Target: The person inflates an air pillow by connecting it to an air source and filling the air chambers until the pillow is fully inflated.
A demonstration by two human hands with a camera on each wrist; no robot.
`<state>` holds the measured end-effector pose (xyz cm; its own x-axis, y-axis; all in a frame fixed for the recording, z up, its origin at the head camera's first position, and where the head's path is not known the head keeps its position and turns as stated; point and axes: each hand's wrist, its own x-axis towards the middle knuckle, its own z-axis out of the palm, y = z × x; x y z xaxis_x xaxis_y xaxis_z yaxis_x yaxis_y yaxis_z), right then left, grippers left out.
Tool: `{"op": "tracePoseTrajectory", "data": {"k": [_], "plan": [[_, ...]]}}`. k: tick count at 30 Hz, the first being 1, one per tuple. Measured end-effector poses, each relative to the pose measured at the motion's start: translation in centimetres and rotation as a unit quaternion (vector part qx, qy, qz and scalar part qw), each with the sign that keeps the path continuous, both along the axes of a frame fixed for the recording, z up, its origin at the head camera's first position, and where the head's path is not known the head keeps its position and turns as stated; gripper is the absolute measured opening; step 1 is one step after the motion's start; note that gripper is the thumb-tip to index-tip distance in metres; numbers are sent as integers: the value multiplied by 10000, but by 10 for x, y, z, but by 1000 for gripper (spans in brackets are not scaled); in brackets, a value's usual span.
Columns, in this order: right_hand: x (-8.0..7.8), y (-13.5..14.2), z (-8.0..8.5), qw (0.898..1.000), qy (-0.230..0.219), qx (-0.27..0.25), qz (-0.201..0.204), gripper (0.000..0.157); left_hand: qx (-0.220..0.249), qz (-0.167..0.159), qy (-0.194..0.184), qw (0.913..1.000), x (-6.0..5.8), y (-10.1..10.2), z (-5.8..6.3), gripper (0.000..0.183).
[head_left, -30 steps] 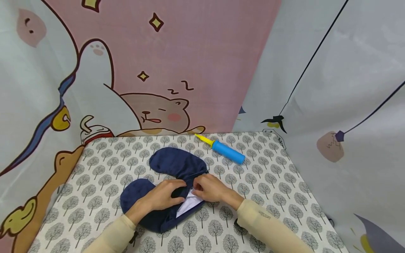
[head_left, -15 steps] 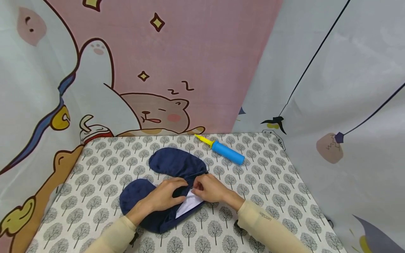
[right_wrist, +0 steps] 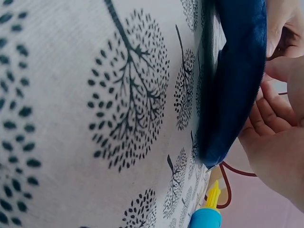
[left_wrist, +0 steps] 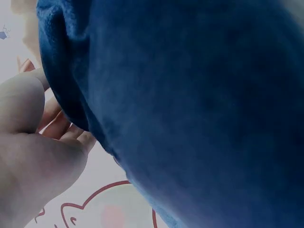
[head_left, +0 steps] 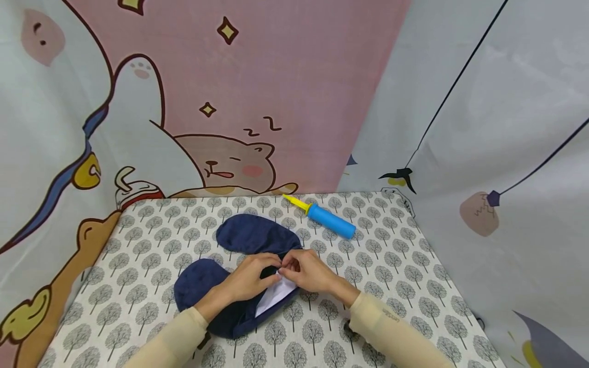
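**Both hands meet at the opening of a navy plush neck pillow**

The U-shaped neck pillow (head_left: 200, 283) lies on a tree-print tablecloth (head_left: 147, 291), below the middle of the head view, with the gap of its U facing ten o'clock. Along its lower right side, toward five o'clock, the cover gapes and a strip of white fabric (head_left: 277, 297) shows inside.

The left hand (head_left: 248, 277) reaches in from seven o'clock, its palm over the pillow and its fingertips at the upper end of the gaping part. Its thumb and forefinger stand slightly apart; whether they grip the cover I cannot tell. The right hand (head_left: 308, 271) comes from four o'clock, thumb and fingertips drawn together, pinching the edge of the pillow beside the white fabric. The fingertips of the two hands are very close; which of them touch is too small to tell. In the right wrist view, a fine zipper (right_wrist: 262, 84) runs along the pillow's edge, next to the right thumb.

A hand pump (head_left: 331, 221) with a blue barrel lies apart from the pillow at two o'clock, its yellow end pointing to ten o'clock. Beyond the tablecloth, at twelve o'clock, a sleeping bear (head_left: 236, 166) is printed on a pink backdrop (head_left: 299, 76).
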<state>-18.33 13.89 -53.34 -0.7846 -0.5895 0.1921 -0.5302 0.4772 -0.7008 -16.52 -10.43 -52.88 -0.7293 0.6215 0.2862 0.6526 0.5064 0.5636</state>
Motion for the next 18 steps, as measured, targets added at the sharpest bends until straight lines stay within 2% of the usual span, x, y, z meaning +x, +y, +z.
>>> {"op": "tracePoseTrajectory", "data": {"k": [12, 18], "plan": [[1, 1, -2, 9999, 89, -108, 12, 7, 126, -116, -76, 9998, -11, 1, -1, 15], [2, -1, 0, 9997, 150, -215, -7, 6, 103, 62, -186, 9998, -12, 0, 2, 13]]}}
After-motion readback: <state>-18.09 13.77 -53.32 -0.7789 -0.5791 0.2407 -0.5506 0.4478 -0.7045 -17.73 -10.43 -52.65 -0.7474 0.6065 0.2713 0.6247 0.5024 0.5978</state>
